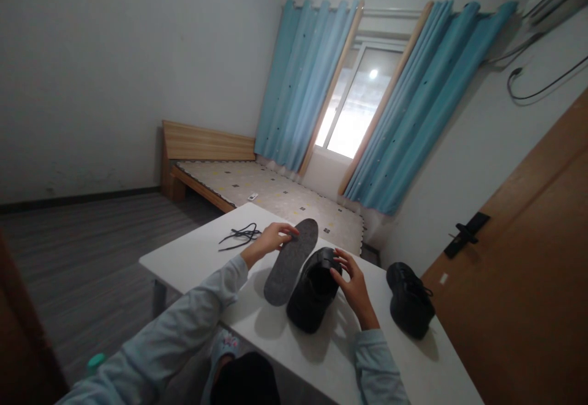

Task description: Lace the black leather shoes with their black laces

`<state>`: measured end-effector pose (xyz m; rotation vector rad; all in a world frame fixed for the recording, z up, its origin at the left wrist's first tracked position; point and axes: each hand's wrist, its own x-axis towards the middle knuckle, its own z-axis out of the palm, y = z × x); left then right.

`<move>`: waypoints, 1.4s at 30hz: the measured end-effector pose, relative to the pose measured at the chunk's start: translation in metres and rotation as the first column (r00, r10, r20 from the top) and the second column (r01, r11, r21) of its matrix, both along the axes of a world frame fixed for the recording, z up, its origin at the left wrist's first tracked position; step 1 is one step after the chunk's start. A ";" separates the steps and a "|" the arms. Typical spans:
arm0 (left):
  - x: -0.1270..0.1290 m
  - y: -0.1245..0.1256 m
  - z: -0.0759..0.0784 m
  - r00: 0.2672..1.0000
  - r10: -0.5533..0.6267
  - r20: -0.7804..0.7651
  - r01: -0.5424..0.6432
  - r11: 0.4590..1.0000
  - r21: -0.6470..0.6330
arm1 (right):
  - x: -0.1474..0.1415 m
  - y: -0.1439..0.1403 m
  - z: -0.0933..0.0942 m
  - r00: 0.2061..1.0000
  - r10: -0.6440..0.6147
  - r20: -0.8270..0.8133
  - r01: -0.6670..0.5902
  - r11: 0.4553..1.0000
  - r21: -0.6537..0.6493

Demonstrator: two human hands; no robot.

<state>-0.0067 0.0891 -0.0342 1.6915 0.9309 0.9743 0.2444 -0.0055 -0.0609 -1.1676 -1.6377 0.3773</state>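
Insole (288, 270) looks light, bendy, best held edgewise; our left grip (272, 237) pinches it, our right grip (353, 277) holds the shoe (307, 310).

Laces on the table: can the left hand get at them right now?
Likely yes: the laces lie close beside the left hand with nothing seen between, though it holds the insole.

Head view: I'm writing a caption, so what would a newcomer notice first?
Probably the bright window between blue curtains at the back. Then, on the white table, the black shoe under the right hand, beside the grey insole in the left hand.
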 end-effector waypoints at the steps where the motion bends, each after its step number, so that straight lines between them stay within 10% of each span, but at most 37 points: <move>1: -0.006 0.008 -0.001 0.999 0.037 -0.036 -0.037 0.999 0.027 | 0.000 0.000 0.000 1.000 -0.002 0.026 0.003 1.000 -0.011; 11: -0.065 0.057 -0.019 0.774 0.458 -0.436 -0.314 0.877 0.364 | 0.001 -0.002 0.002 0.995 0.004 0.101 -0.002 1.000 -0.017; 21: -0.096 0.068 -0.038 0.522 0.527 -0.671 -0.314 0.850 0.424 | 0.001 -0.003 0.004 0.994 0.015 0.109 -0.017 1.000 0.018; 33: -0.115 0.072 -0.048 0.389 0.631 -0.671 -0.332 0.776 0.537 | 0.004 -0.003 0.005 0.992 0.011 0.129 -0.013 1.000 0.013; 42: -0.117 0.081 -0.050 0.494 0.564 -0.662 -0.164 0.808 0.566 | 0.001 -0.006 0.008 0.992 0.014 0.125 -0.015 1.000 0.012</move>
